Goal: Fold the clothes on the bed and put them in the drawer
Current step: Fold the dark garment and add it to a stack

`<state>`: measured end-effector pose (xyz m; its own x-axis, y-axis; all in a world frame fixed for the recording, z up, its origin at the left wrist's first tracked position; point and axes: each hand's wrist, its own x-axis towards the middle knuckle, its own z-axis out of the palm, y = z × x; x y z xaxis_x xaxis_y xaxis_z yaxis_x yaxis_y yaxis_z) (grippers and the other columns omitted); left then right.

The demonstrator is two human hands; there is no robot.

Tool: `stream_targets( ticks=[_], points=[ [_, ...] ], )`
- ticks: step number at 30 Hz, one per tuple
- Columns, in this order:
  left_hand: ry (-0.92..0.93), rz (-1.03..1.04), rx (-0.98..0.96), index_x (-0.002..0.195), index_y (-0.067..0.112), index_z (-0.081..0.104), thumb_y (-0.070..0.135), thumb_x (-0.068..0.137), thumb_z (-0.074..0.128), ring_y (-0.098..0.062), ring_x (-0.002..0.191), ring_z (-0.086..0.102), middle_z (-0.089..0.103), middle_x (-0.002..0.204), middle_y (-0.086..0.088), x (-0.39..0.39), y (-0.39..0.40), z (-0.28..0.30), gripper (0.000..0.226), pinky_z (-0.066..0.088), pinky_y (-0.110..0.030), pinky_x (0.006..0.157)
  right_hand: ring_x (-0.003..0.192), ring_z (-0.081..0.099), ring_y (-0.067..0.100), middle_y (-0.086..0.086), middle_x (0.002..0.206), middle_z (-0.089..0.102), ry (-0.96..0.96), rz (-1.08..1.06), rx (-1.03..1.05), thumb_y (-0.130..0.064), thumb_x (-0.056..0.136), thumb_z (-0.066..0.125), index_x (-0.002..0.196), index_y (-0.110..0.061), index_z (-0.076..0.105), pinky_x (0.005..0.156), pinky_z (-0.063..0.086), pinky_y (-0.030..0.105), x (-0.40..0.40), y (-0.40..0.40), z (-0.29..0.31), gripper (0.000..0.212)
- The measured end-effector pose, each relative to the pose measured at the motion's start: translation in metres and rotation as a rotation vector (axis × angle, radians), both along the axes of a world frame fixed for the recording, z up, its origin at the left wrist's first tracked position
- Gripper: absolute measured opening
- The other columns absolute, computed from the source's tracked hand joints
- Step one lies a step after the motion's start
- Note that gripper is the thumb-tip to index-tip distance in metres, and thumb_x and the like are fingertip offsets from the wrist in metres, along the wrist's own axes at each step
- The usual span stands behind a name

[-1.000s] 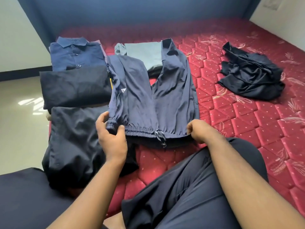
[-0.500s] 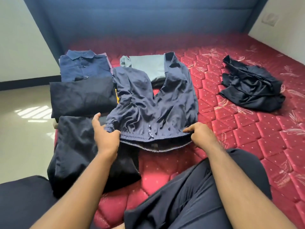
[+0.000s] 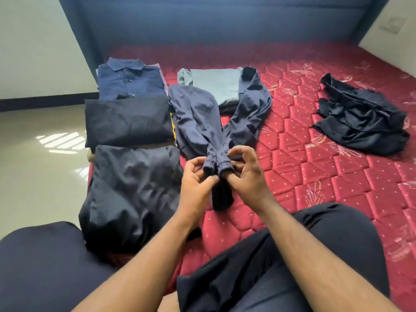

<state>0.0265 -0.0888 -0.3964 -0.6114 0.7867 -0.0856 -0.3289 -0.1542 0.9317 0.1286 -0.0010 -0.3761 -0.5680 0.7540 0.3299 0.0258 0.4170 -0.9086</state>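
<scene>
Navy track pants (image 3: 202, 122) lie on the red mattress (image 3: 315, 172), legs spread in a V toward the headboard. Their elastic waistband is bunched together in the middle, pinched from the left by my left hand (image 3: 197, 179) and from the right by my right hand (image 3: 246, 172). Both hands meet at the waistband, fingers curled into the fabric. The far ends of the legs rest over a folded grey garment (image 3: 216, 84).
Along the left bed edge lie a folded navy polo shirt (image 3: 128, 79), a folded dark garment (image 3: 128, 120) and a dark jacket-like piece (image 3: 132, 190). A crumpled black garment (image 3: 362, 118) sits at the right. Blue headboard (image 3: 213, 21) behind; tiled floor (image 3: 33, 165) at left. No drawer is visible.
My hands have come together from the two ends of the waistband, gathering it into a bunch at the centre. The pants have narrowed and the camera has tilted up a little.
</scene>
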Motion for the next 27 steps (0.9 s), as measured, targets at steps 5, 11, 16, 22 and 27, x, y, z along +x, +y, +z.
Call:
stream_targets(
  ticks=[5, 11, 16, 22, 27],
  points=[
    [-0.215, 0.024, 0.036, 0.109, 0.012, 0.062, -0.016, 0.086, 0.057, -0.015, 0.094, 0.069, 0.075, 0.098, -0.002, 0.006, -0.003, 0.003, 0.037, 0.055, -0.030, 0.087, 0.082, 0.064, 0.010, 0.001, 0.091, 0.068, 0.069, -0.069, -0.242, 0.008, 0.076, 0.075, 0.094, -0.020, 0.063, 0.081, 0.051, 0.026, -0.001, -0.003, -0.006, 0.036],
    [-0.318, 0.050, 0.015, 0.105, 0.008, 0.069, 0.002, 0.096, 0.055, -0.016, 0.086, 0.071, 0.076, 0.096, -0.007, 0.007, -0.002, 0.012, 0.018, 0.058, -0.029, 0.077, 0.123, 0.055, 0.001, -0.011, 0.131, 0.061, -0.088, 0.020, -0.281, -0.007, 0.087, 0.068, 0.138, -0.016, 0.053, 0.110, 0.040, 0.029, -0.001, -0.013, -0.013, 0.054],
    [-0.136, -0.148, -0.023, 0.113, 0.003, 0.068, -0.004, 0.097, 0.047, -0.007, 0.087, 0.071, 0.076, 0.094, 0.000, -0.006, 0.001, 0.024, 0.027, 0.056, -0.021, 0.081, 0.131, 0.049, 0.005, -0.006, 0.140, 0.055, -0.155, -0.013, -0.144, -0.006, 0.076, 0.068, 0.147, -0.017, 0.040, 0.114, 0.037, 0.033, -0.002, -0.007, -0.021, 0.078],
    [1.242, -0.227, -0.098, 0.134, 0.031, 0.054, 0.019, 0.068, 0.071, -0.012, 0.128, 0.047, 0.049, 0.142, 0.001, -0.065, 0.024, 0.064, 0.069, 0.039, -0.032, 0.107, 0.114, 0.060, 0.014, -0.011, 0.115, 0.059, -0.147, -0.095, 0.063, 0.005, 0.074, 0.063, 0.123, -0.022, 0.063, 0.103, 0.044, 0.027, 0.005, 0.012, 0.038, 0.056],
    [1.239, -0.520, 0.068, 0.115, 0.024, 0.069, 0.022, 0.072, 0.086, 0.001, 0.129, 0.039, 0.060, 0.134, 0.004, -0.085, 0.063, 0.162, 0.047, 0.025, -0.026, 0.114, 0.081, 0.066, 0.007, -0.008, 0.092, 0.066, -0.172, -0.006, 0.147, -0.005, 0.069, 0.081, 0.101, -0.025, 0.065, 0.074, 0.049, 0.018, 0.010, 0.023, 0.155, 0.041]
  ],
)
